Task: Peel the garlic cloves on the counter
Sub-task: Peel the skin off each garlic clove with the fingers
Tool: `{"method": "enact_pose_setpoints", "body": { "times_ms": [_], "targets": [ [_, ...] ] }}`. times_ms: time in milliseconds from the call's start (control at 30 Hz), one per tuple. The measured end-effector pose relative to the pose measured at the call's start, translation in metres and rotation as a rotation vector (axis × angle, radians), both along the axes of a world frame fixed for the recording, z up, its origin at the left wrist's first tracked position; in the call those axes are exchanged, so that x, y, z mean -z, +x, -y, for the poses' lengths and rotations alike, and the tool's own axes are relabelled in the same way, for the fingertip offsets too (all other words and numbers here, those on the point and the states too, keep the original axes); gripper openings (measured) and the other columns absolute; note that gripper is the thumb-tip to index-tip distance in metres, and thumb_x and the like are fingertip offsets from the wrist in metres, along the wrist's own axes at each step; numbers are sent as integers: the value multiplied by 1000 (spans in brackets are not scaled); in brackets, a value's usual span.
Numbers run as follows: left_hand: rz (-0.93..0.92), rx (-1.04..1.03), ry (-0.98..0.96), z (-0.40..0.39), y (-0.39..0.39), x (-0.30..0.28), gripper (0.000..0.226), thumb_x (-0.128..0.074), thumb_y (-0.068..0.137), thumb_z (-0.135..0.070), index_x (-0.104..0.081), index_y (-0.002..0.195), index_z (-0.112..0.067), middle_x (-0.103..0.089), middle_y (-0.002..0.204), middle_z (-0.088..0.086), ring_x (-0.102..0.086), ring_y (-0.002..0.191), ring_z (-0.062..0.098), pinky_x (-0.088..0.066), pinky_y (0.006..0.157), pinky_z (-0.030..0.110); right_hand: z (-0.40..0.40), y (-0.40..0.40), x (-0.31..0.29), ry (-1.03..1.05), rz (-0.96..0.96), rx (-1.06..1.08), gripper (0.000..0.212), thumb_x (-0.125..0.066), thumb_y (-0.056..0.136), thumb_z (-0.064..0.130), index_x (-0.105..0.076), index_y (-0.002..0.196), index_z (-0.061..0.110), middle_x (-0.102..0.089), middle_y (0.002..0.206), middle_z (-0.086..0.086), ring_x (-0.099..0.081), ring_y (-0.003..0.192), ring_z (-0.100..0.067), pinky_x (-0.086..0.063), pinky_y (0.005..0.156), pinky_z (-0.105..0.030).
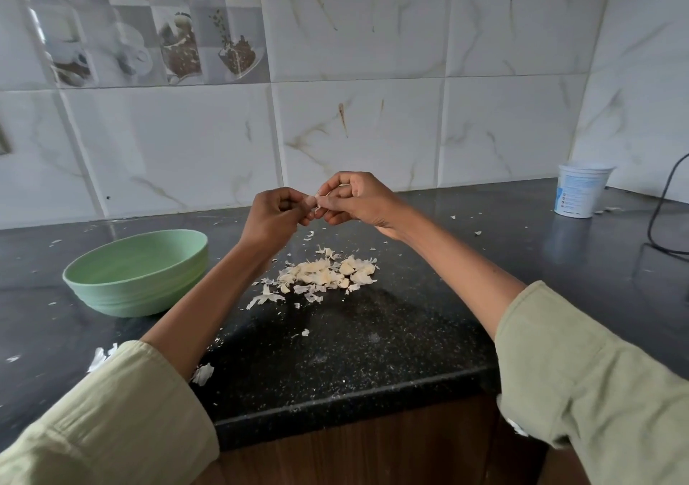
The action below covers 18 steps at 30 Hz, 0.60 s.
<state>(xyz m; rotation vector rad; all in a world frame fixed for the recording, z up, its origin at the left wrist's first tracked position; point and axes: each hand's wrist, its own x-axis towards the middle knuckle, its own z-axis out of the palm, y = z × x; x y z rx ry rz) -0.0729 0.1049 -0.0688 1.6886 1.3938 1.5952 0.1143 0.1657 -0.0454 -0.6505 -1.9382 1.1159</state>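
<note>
Both my hands are raised above the black speckled counter (373,343). My left hand (274,216) and my right hand (356,199) meet fingertip to fingertip and pinch one small garlic clove (316,201) between them; most of the clove is hidden by the fingers. Below the hands lies a pile of garlic cloves and papery skins (324,274). Loose skin flakes are scattered around the pile.
A pale green bowl (139,275) stands on the counter to the left of the pile. At the back right stands a white plastic cup (579,191), with a black cable (661,208) beside it. The counter's front edge runs below the pile.
</note>
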Motion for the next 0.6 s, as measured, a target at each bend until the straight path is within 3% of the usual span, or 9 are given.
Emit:
{"method": "enact_pose_setpoints", "body": {
  "times_ms": [233, 400, 533, 600],
  "targets": [
    [-111, -84, -36, -1, 1, 1, 12, -71, 101, -20, -74, 95, -10, -76, 80, 7, -66, 66, 7, -47, 59, 15, -1, -4, 2, 118, 124, 37, 20, -73, 98, 13, -66, 114, 2, -79, 94, -17, -77, 85, -26, -63, 77, -34],
    [-174, -99, -55, 0, 3, -1, 14, -66, 103, -20, -70, 97, -8, -73, 75, 5, -59, 55, -2, -45, 58, 19, 2, -4, -1, 159, 159, 72, 23, -78, 95, 20, -68, 111, 6, -80, 91, -11, -75, 80, -19, -61, 72, -28],
    [-160, -40, -69, 3, 3, -1, 16, -62, 104, -22, -69, 102, -7, -71, 79, 4, -65, 74, 13, -47, 71, 32, 2, -2, -1, 165, 158, 90, 25, -78, 95, 21, -69, 111, 5, -79, 89, -11, -72, 76, -13, -59, 69, -25],
    [-113, 5, -75, 5, 4, -2, 17, -60, 104, -20, -68, 104, -4, -67, 80, 3, -62, 77, 15, -47, 72, 32, 1, -2, -2, 154, 146, 87, 25, -78, 95, 20, -69, 110, 4, -78, 87, -10, -72, 76, -13, -60, 72, -27]
  ]
}}
